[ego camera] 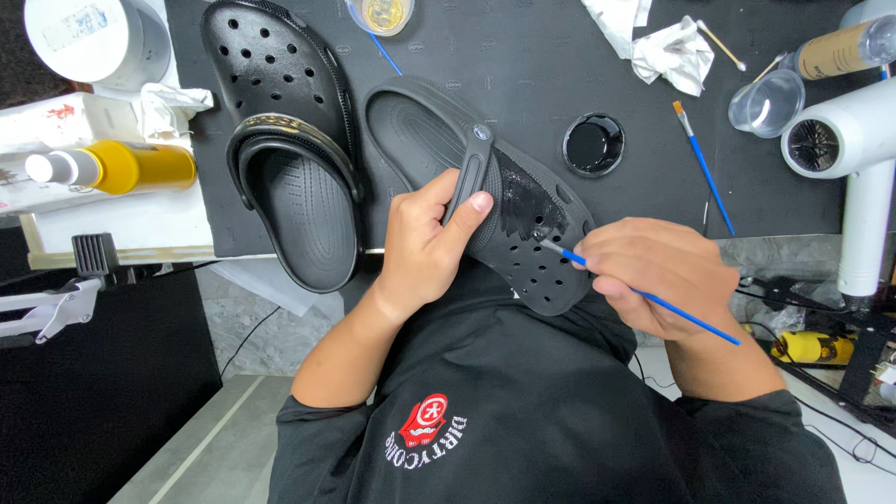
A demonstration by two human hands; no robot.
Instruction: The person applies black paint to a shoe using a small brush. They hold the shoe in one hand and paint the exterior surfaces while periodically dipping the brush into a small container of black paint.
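At the middle of the head view, the left hand (425, 245) grips a dark grey perforated foam clog (485, 191), its fingers closed around the heel strap with the thumb pressed on top of it. This clog lies tilted across the near edge of the black mat (523, 56) that covers the desk, its toe end hanging over the person's lap. A glossy black patch of wet paint covers part of its upper, while the part nearer the toe is matte grey.

Just to the right, the right hand (658, 275) pinches a thin blue-handled paintbrush (644, 297), fingers clenched on the handle, and the brush tip touches the clog at the edge of the wet patch.

Left of the held clog, a second clog of shiny black foam (289, 140) rests sole-down on the mat. A small round pot of black paint (594, 144) sits open just beyond the held clog. Farther right lie another blue-handled brush with an orange ferrule (702, 163), a clear plastic cup (767, 103) and a white hair dryer (854, 159). Crumpled white tissue (670, 51) is near the top edge. A yellow bottle with a white cap (117, 168) lies on its side at the far left.
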